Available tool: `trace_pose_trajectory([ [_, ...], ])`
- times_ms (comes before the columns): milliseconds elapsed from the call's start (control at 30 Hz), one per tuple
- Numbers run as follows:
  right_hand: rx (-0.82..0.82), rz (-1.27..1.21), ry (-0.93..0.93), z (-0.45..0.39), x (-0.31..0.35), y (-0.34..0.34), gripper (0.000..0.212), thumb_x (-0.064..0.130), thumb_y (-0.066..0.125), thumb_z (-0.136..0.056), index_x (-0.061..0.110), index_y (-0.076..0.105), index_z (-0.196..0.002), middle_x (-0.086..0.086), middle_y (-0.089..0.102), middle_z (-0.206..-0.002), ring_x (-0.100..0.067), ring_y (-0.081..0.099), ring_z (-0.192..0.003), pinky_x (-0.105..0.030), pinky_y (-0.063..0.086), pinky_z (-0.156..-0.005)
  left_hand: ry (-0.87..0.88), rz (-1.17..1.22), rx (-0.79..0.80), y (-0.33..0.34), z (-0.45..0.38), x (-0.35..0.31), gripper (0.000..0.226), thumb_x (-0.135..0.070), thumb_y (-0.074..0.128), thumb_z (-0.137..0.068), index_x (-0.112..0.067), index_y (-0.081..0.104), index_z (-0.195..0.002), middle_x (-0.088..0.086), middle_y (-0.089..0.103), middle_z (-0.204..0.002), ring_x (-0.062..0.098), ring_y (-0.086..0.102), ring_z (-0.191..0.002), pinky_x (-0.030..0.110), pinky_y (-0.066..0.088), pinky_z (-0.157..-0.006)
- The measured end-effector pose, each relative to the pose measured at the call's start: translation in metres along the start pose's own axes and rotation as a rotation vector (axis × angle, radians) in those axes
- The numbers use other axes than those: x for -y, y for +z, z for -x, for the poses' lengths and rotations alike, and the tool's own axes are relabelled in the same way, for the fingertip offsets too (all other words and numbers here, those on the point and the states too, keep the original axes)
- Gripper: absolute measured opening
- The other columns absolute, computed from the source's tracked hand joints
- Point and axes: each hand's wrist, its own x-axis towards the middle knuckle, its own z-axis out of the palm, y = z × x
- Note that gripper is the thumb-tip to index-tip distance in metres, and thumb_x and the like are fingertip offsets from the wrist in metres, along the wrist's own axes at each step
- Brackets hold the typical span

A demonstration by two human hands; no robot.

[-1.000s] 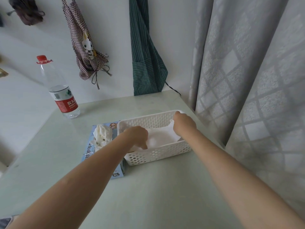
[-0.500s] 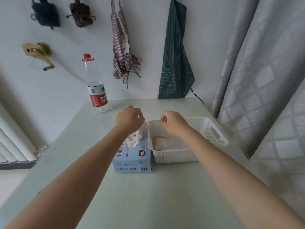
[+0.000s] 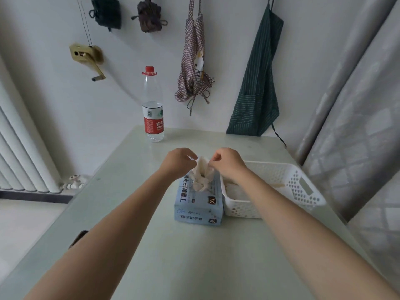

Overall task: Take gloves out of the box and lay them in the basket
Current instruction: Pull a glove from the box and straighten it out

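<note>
Both hands work above the blue glove box (image 3: 198, 202); the left hand (image 3: 176, 163) and right hand (image 3: 227, 163) each pinch, with curled fingers, the top of a white glove (image 3: 201, 173) that rises out of the box's opening — its lower part is bunched in the slot. The white basket (image 3: 303, 191) stands touching the box's right side; the right forearm hides part of its inside, and its pale contents are hard to make out.

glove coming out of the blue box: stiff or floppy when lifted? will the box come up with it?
Likely floppy: the glove bunches and creases between the left hand and right hand. Probably very light, thin film. The box may lift or slide, since neither hand pins it.
</note>
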Motion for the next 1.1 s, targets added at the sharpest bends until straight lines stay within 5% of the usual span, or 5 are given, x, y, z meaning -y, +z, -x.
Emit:
trace_pose_trajectory([
  [167, -0.106, -0.042, -0.067, -0.003, 0.004, -0.008, 0.013, 0.013, 0.059, -0.092, 0.016, 0.069, -0.084, 0.006, 0.064, -0.086, -0.014, 0.061, -0.084, -0.031, 0.052, -0.077, 0.02, 0.029, -0.025, 0.006, 0.0, -0.004, 0.031, -0.026, 0.071, -0.084, -0.025, 0.066, -0.114, -0.001, 0.065, -0.104, 0.014, 0.062, -0.083, 0.014, 0.042, -0.058],
  [333, -0.131, -0.129, -0.081, -0.005, 0.004, -0.007, 0.007, 0.018, 0.063, -0.09, 0.012, 0.067, -0.09, 0.005, 0.063, -0.087, -0.012, 0.057, -0.082, -0.024, 0.044, -0.07, -0.088, -0.026, -0.06, 0.009, 0.001, 0.002, 0.015, -0.037, 0.071, -0.084, -0.026, 0.067, -0.093, -0.004, 0.067, -0.094, 0.011, 0.064, -0.068, 0.027, 0.055, -0.066],
  [567, 0.005, -0.103, -0.012, -0.005, -0.011, -0.008, 0.002, 0.018, 0.061, -0.09, 0.019, 0.062, -0.091, 0.004, 0.058, -0.089, -0.015, 0.055, -0.084, -0.024, 0.039, -0.07, 0.0, -0.01, -0.229, -0.001, 0.001, -0.014, 0.021, -0.025, 0.057, -0.094, -0.015, 0.075, -0.1, 0.0, 0.073, -0.102, 0.019, 0.066, -0.091, 0.029, 0.051, -0.079],
  [767, -0.011, -0.277, 0.001, 0.001, -0.006, -0.021, 0.023, 0.014, 0.052, -0.09, 0.02, 0.061, -0.11, 0.003, 0.056, -0.09, -0.009, 0.054, -0.077, -0.021, 0.038, -0.06, 0.069, 0.069, -0.337, -0.015, -0.004, -0.038, 0.022, -0.026, 0.059, -0.093, -0.017, 0.075, -0.104, -0.003, 0.074, -0.105, 0.015, 0.067, -0.093, 0.034, 0.055, -0.085],
  [1100, 0.143, -0.481, -0.045, 0.014, 0.002, -0.039, 0.063, 0.04, 0.082, -0.073, 0.023, 0.05, -0.124, 0.005, 0.057, -0.115, -0.01, 0.057, -0.101, -0.023, 0.047, -0.075, 0.085, 0.348, -0.357, -0.029, 0.002, -0.079, 0.011, -0.026, 0.061, -0.09, -0.016, 0.066, -0.089, -0.006, 0.066, -0.086, 0.013, 0.062, -0.082, 0.031, 0.053, -0.077],
])
